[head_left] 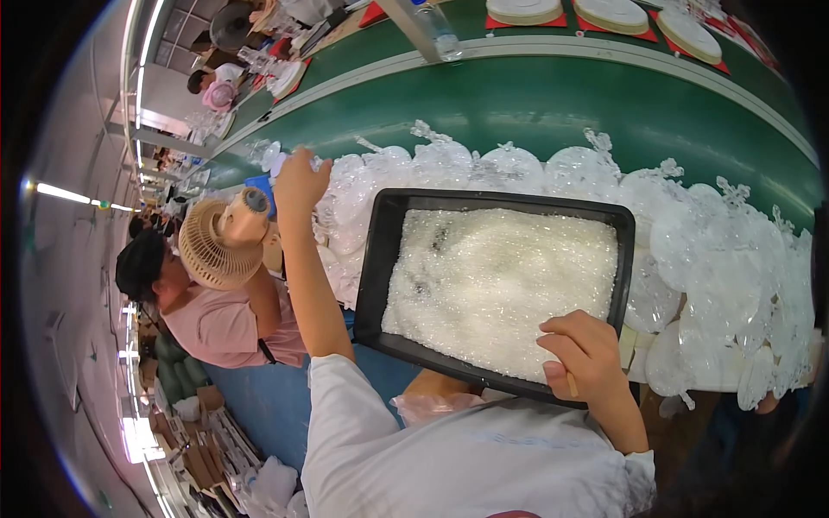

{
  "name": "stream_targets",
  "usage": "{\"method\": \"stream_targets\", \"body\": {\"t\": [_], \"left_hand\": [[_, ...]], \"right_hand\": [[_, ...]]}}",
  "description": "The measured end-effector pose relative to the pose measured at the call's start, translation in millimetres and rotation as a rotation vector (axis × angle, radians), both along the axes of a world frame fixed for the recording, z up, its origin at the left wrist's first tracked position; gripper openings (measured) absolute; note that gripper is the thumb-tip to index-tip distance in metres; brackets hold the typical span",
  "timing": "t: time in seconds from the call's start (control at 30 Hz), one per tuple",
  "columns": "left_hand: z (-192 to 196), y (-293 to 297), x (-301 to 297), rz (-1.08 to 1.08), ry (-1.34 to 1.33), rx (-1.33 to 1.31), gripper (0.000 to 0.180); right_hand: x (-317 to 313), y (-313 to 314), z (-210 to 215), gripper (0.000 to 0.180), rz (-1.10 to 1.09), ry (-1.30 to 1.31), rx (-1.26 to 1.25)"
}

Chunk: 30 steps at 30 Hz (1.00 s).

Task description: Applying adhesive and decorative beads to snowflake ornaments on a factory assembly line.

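Observation:
A black tray [370, 289] full of glittering clear-white beads or granules [505, 285] sits in front of me. Over its near right corner my right hand [589, 358] is closed, with a thin tan stick [571, 384] showing between its fingers. My left arm stretches past the tray's left side. At the far left end of the pile of clear plastic bags [350, 194], my left hand [302, 181] is raised next to some small clear pieces. Its fingertips are mostly hidden behind the hand, so I cannot make out whether it holds anything.
More clear bags with twisted ends [717, 250] lie behind and right of the tray. Beyond runs a green conveyor belt [518, 104]; white discs on red sheets [609, 15] and a bottle [440, 34] lie past it. A beige fan [220, 242] and a co-worker [229, 324] are at left.

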<state>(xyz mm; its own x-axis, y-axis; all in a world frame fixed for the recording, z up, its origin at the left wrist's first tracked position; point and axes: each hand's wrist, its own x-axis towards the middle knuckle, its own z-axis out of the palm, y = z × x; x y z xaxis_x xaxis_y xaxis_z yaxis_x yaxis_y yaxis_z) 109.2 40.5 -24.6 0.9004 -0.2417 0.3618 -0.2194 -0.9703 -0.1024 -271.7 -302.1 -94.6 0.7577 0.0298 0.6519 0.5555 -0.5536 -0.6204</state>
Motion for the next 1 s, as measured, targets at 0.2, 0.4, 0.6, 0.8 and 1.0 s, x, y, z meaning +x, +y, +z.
{"method": "stream_targets", "body": {"t": [0.2,0.4,0.6,0.8,1.0], "left_hand": [[-16.5,23.3,-20.5,0.239,-0.147,0.086,0.041],[-15.9,29.3,-7.9,0.281,0.188,-0.265,0.034],[24.0,-1.1,-53.4,0.084,-0.256,-0.004,0.021],[66.7,-60.2,-122.7,-0.021,-0.382,-0.160,0.021],[53.1,-110.4,-178.5,-0.416,-0.416,-0.395,0.015]], "right_hand": [[2.7,2.2,-0.6,0.019,0.014,-0.002,0.013],[0.0,1.1,0.5,0.021,0.043,0.006,0.024],[-2.3,-3.1,-1.9,0.030,0.029,-0.051,0.153],[-10.7,-6.7,5.7,0.041,0.047,-0.003,0.261],[-7.4,6.2,22.2,0.012,-0.011,0.027,0.727]]}}
